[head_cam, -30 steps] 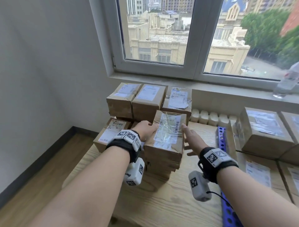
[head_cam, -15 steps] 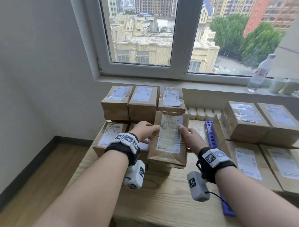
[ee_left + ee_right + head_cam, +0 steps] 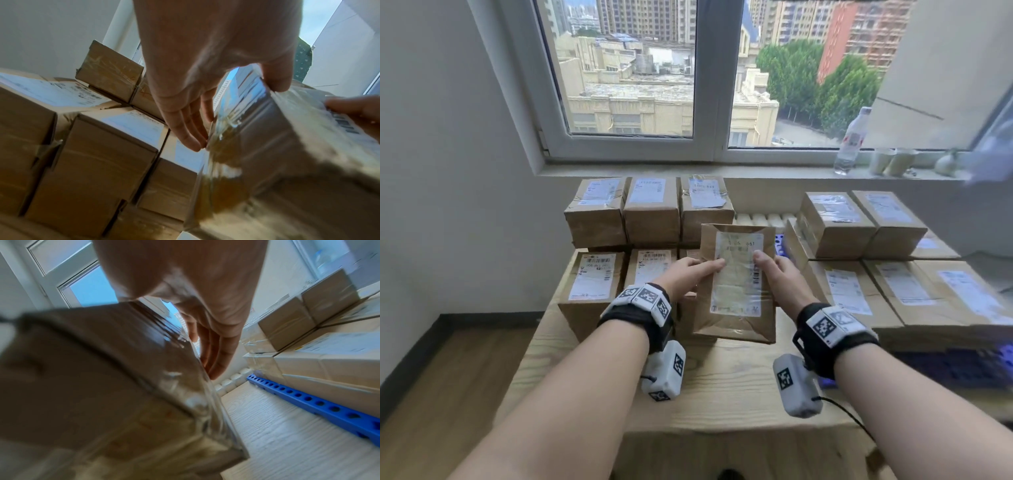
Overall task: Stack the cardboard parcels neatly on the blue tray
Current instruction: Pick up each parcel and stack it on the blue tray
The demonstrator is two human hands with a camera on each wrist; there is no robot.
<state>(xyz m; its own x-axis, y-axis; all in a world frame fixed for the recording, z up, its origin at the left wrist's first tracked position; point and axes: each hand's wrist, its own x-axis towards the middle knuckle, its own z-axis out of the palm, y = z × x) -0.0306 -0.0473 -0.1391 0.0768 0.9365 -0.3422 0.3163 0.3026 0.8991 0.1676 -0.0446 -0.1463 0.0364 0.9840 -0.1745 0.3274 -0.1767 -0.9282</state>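
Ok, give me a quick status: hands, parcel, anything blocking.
Left hand and right hand grip the taped parcel by its sides, lifted and tilted. Blue tray right, parcels already on it. Path across bare table looks open.

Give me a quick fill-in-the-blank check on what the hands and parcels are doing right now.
1. The lifted parcel is held by ____ hands, the left hand and the right hand.
2. The tray under the right-hand stack is coloured ____.
3. The water bottle stands on the ____.
4. The held parcel's label faces ____.

Missing words: both; blue; windowsill; up
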